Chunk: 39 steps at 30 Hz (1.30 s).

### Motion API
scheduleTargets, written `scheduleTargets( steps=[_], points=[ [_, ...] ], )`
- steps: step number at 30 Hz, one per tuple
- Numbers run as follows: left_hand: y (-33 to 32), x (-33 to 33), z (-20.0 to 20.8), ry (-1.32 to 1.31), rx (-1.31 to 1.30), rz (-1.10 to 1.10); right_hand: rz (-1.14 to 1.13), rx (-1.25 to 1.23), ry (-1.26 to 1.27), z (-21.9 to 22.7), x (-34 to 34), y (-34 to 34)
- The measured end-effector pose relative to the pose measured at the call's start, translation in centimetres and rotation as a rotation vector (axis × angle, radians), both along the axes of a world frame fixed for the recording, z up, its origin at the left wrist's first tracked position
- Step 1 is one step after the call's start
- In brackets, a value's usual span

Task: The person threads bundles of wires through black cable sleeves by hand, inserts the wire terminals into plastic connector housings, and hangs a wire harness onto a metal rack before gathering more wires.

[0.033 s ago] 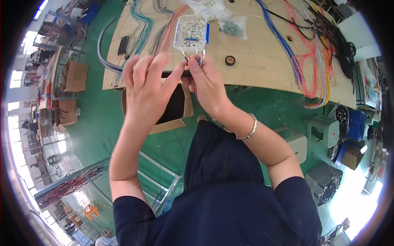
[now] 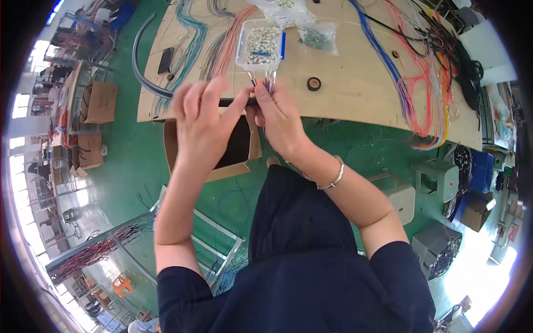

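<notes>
A long dark tube [image 2: 139,61] curves in from the left above the table edge and runs behind the fingers of my left hand [image 2: 202,125]. My left thumb and fingers are bent round it, the fingertips slightly blurred. Its black part shows again between my hands. My right hand [image 2: 280,114] pinches a bundle of thin wires [image 2: 270,81], blue, red and white, beside the tube's right end. The wires' pale tips fan upward past my fingers. Just beyond them stands a clear plastic box [image 2: 240,58] of small white pieces [image 2: 264,40]. How the wires meet the tube is hidden by my right hand.
A roll of black tape [image 2: 313,84] lies right of the box, near bags of small parts [image 2: 319,39]. Wire bundles [image 2: 383,61] spread over the wooden table [image 2: 344,100]. Beneath its edge sits an open cardboard box [image 2: 252,152]. Stools [image 2: 438,177] stand at the right.
My left hand has shifted slightly right and down, its fingers moving along the tube. The tube's free end has swung up a little. The right hand keeps its pinch.
</notes>
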<state>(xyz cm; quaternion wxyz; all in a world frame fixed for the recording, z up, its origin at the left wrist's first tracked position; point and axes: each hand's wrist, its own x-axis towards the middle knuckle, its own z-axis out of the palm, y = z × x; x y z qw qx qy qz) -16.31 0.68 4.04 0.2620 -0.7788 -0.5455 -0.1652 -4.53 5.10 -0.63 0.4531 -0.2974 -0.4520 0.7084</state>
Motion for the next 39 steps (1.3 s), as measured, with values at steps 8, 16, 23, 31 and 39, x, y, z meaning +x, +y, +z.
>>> scheduleTargets(
  steps=[8,16,23,31,39],
  points=[
    [0.1,3.1,-16.8,-1.482,-0.050,0.642,0.009,-0.339,-0.164,-13.8,-1.8,0.9],
    [0.2,3.1,-18.6,-2.616,-0.540,0.573,0.032,-0.407,-0.362,-14.7,-1.2,-0.5],
    [0.2,3.7,-18.0,-2.532,-0.509,0.650,-0.034,-0.522,-0.347,-14.3,-0.8,-1.1],
    [0.3,2.9,-17.8,-2.651,-0.521,0.558,-0.113,-0.718,-0.191,-14.3,-0.9,-1.2],
    [0.4,2.2,-17.5,-2.801,-0.497,0.523,-0.398,-0.184,-0.376,-13.6,0.2,-1.0]
  ],
)
